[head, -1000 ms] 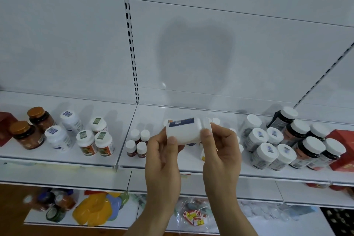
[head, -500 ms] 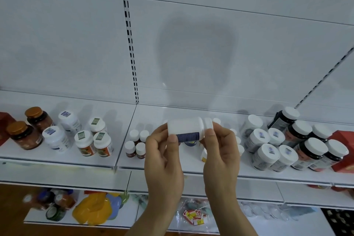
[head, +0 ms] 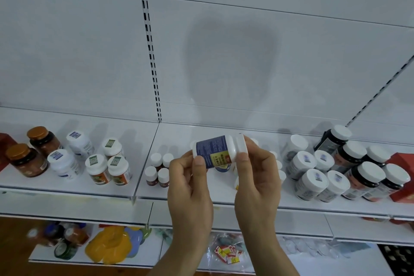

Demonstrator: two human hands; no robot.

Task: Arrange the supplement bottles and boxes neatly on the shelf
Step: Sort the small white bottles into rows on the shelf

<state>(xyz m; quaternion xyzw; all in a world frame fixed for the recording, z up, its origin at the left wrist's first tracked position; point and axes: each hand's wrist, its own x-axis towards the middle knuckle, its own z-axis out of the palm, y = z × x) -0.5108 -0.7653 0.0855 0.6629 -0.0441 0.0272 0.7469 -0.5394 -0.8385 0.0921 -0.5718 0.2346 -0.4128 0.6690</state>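
white bottle on its side, above shelf centre | left hand grip pinching its base end | right hand grip pinching its cap end | other bottles standing right

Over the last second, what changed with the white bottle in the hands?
The white bottle, held sideways, was rolled: its blue label went from on top to facing the camera, now showing a yellow patch. The left hand still holds the base, the right hand the cap end. The shelf bottles stayed put.
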